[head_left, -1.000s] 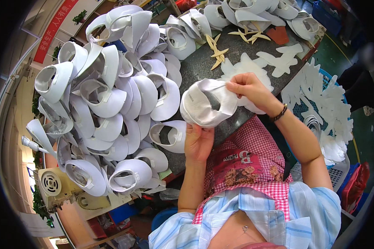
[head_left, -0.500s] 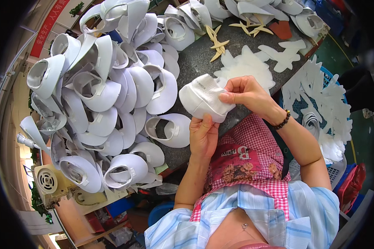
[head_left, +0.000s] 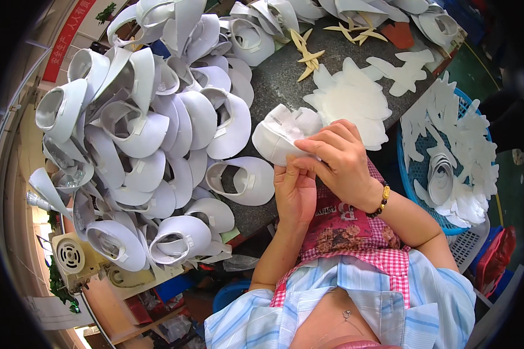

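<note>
Above the dark worktop edge, both hands hold a white stitched shoe upper (head_left: 278, 139). My left hand (head_left: 297, 189) grips its lower edge between thumb and fingers. My right hand (head_left: 344, 163) pinches the near right side, its thumb and fingertips meeting the left hand's fingertips. A small greyish mark shows inside the upper's opening. Left of it lies another white upper (head_left: 251, 181) with an oval opening. Behind my right hand rests a stack of flat white cut pieces (head_left: 355, 102).
A large heap of white uppers (head_left: 195, 119) covers the worktop's left side. Cream-coloured narrow pieces (head_left: 308, 55) and a reddish-brown scrap (head_left: 397, 38) lie at the back. On the right, a blue basket (head_left: 410, 168) holds white cut pieces. A cream machine (head_left: 75, 256) stands at the left.
My right hand has come down from the upper's top edge to its near side, close to my left fingers. The upper has turned, so its opening shows more.
</note>
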`<state>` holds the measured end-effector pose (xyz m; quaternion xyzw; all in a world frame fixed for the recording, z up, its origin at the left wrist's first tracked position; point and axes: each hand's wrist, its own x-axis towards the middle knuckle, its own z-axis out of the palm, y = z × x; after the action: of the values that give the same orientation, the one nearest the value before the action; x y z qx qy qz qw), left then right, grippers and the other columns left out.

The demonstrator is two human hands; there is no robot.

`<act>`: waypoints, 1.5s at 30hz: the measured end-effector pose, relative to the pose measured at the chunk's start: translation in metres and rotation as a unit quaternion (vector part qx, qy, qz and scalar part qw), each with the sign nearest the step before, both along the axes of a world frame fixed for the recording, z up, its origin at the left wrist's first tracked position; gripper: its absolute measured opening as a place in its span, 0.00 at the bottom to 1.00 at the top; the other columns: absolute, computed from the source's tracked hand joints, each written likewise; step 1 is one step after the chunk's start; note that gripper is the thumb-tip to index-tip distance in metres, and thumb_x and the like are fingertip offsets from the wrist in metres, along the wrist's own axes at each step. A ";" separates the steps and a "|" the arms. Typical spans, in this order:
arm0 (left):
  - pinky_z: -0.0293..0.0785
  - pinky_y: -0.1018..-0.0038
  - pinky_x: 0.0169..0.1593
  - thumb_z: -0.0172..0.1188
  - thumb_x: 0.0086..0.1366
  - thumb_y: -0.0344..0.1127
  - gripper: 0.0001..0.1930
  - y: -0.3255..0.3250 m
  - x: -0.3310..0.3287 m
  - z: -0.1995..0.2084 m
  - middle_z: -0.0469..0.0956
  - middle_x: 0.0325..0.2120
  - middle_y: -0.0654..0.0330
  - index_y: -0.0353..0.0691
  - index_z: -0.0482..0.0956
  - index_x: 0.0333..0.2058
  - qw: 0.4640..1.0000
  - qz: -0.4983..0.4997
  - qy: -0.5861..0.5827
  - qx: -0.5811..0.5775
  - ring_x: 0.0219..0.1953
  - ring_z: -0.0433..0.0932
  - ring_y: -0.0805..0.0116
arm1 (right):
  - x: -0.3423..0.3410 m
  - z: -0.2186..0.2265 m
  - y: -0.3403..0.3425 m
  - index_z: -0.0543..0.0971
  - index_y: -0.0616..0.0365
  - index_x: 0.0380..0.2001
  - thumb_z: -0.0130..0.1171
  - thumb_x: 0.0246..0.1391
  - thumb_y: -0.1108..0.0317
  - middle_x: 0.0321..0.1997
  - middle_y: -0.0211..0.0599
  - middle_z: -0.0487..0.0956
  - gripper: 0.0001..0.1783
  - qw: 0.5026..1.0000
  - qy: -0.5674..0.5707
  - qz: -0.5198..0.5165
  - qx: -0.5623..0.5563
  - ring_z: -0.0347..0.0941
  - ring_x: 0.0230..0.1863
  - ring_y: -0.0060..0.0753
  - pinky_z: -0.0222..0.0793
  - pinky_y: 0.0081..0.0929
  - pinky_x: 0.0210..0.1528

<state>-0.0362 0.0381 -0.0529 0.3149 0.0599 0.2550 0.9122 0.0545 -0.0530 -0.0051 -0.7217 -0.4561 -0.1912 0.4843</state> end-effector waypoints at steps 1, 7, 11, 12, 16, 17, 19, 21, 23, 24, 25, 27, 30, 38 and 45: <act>0.63 0.66 0.62 0.53 0.67 0.33 0.22 -0.001 -0.001 0.005 0.68 0.55 0.58 0.40 0.63 0.58 0.998 -0.025 0.012 -0.061 0.56 0.68 0.65 | 0.001 -0.004 0.001 0.82 0.54 0.28 0.67 0.40 0.65 0.24 0.27 0.76 0.09 1.000 0.013 -0.003 0.012 0.72 0.32 0.31 0.64 0.31 0.44; 0.55 0.63 0.65 0.54 0.66 0.32 0.25 -0.007 -0.005 0.010 0.64 0.58 0.59 0.42 0.61 0.60 0.973 -0.077 0.017 -0.218 0.61 0.61 0.64 | 0.004 -0.005 -0.010 0.82 0.52 0.25 0.67 0.39 0.66 0.22 0.26 0.76 0.06 0.999 0.044 0.018 -0.004 0.72 0.30 0.29 0.61 0.34 0.49; 0.52 0.60 0.66 0.58 0.63 0.33 0.28 -0.006 -0.011 0.002 0.64 0.58 0.58 0.41 0.61 0.60 0.983 -0.091 -0.002 -0.158 0.62 0.61 0.63 | 0.001 0.004 -0.021 0.81 0.52 0.24 0.66 0.40 0.69 0.23 0.28 0.76 0.04 0.998 0.051 0.035 -0.010 0.72 0.30 0.29 0.60 0.36 0.51; 0.52 0.60 0.66 0.58 0.63 0.33 0.28 0.001 -0.012 0.002 0.64 0.58 0.58 0.41 0.61 0.60 0.983 -0.095 -0.001 -0.158 0.62 0.61 0.63 | 0.002 0.006 -0.024 0.80 0.53 0.24 0.65 0.41 0.70 0.22 0.28 0.76 0.04 0.998 0.028 0.043 -0.019 0.72 0.30 0.30 0.59 0.37 0.52; 0.62 0.60 0.61 0.63 0.59 0.33 0.25 0.025 -0.019 0.020 0.73 0.51 0.57 0.35 0.68 0.55 0.996 -0.072 -0.012 0.046 0.54 0.72 0.62 | 0.008 0.010 -0.036 0.77 0.53 0.22 0.64 0.41 0.72 0.21 0.30 0.74 0.04 0.993 -0.012 0.101 -0.065 0.72 0.30 0.31 0.59 0.36 0.53; 0.63 0.60 0.62 0.64 0.59 0.37 0.28 0.026 -0.022 0.016 0.72 0.52 0.57 0.36 0.66 0.56 0.995 -0.078 0.012 0.064 0.55 0.71 0.61 | 0.009 0.013 -0.036 0.76 0.53 0.21 0.64 0.41 0.70 0.20 0.30 0.73 0.06 0.991 -0.009 0.114 -0.074 0.71 0.30 0.34 0.58 0.39 0.54; 0.65 0.61 0.61 0.66 0.58 0.41 0.31 0.021 -0.021 0.008 0.72 0.52 0.58 0.36 0.66 0.56 0.994 -0.062 0.048 0.079 0.54 0.72 0.62 | 0.020 0.013 -0.040 0.76 0.55 0.24 0.64 0.42 0.71 0.22 0.31 0.74 0.05 0.986 -0.018 0.139 -0.095 0.72 0.30 0.33 0.61 0.37 0.52; 0.65 0.62 0.60 0.66 0.57 0.41 0.30 0.021 -0.021 0.003 0.73 0.52 0.58 0.36 0.66 0.56 0.994 -0.057 0.047 0.080 0.54 0.72 0.62 | 0.028 0.017 -0.042 0.77 0.58 0.27 0.63 0.44 0.71 0.23 0.32 0.74 0.06 0.978 -0.024 0.167 -0.122 0.73 0.31 0.32 0.64 0.35 0.50; 0.65 0.62 0.60 0.67 0.57 0.40 0.30 0.022 -0.022 -0.002 0.73 0.51 0.58 0.36 0.67 0.55 0.995 -0.049 0.051 0.076 0.53 0.73 0.63 | 0.032 0.025 -0.043 0.76 0.63 0.39 0.60 0.48 0.73 0.29 0.35 0.78 0.13 0.885 0.324 0.307 -0.132 0.76 0.33 0.29 0.70 0.28 0.41; 0.65 0.62 0.60 0.67 0.57 0.40 0.29 0.022 -0.022 0.001 0.74 0.51 0.57 0.35 0.68 0.55 0.992 -0.072 0.045 0.097 0.53 0.73 0.63 | 0.043 0.019 -0.044 0.72 0.65 0.50 0.57 0.52 0.72 0.35 0.38 0.79 0.20 0.878 0.309 0.345 -0.125 0.78 0.36 0.25 0.72 0.21 0.35; 0.65 0.62 0.60 0.67 0.57 0.39 0.28 0.021 -0.022 0.001 0.74 0.50 0.57 0.35 0.69 0.54 0.988 -0.095 0.041 0.119 0.53 0.73 0.63 | 0.052 0.022 -0.041 0.71 0.64 0.52 0.57 0.54 0.72 0.33 0.35 0.79 0.21 0.835 0.385 0.363 -0.152 0.75 0.32 0.21 0.72 0.21 0.36; 0.65 0.62 0.60 0.67 0.57 0.39 0.27 0.018 -0.025 -0.005 0.74 0.50 0.57 0.35 0.71 0.53 0.987 -0.101 0.042 0.118 0.53 0.73 0.63 | 0.060 0.019 -0.036 0.74 0.63 0.48 0.55 0.58 0.70 0.31 0.31 0.78 0.16 0.783 0.451 0.391 -0.173 0.73 0.26 0.17 0.71 0.19 0.31; 0.64 0.63 0.60 0.66 0.57 0.38 0.25 0.019 -0.030 -0.010 0.74 0.50 0.56 0.34 0.72 0.52 0.984 -0.112 0.055 0.126 0.54 0.73 0.63 | 0.062 0.014 -0.028 0.79 0.63 0.38 0.57 0.57 0.70 0.27 0.28 0.77 0.09 0.829 0.310 0.378 -0.271 0.74 0.26 0.15 0.69 0.20 0.28; 0.64 0.64 0.61 0.66 0.58 0.38 0.27 0.004 -0.035 -0.008 0.72 0.52 0.55 0.34 0.69 0.54 0.983 -0.135 0.103 0.073 0.55 0.71 0.63 | 0.021 -0.005 -0.027 0.75 0.60 0.24 0.66 0.43 0.68 0.26 0.44 0.77 0.10 0.949 0.187 0.180 -0.179 0.75 0.30 0.49 0.70 0.37 0.32; 0.65 0.64 0.60 0.66 0.57 0.42 0.31 0.005 -0.042 -0.019 0.72 0.52 0.56 0.35 0.67 0.56 0.982 -0.141 0.095 0.087 0.55 0.71 0.64 | 0.014 -0.020 -0.028 0.75 0.59 0.27 0.66 0.41 0.73 0.24 0.41 0.75 0.10 0.947 0.222 0.173 -0.154 0.73 0.26 0.43 0.68 0.30 0.28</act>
<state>-0.0780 0.0430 -0.0723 0.4209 0.0790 0.0967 0.8985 0.0686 -0.0810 -0.0250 -0.7217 -0.4787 0.1328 0.4821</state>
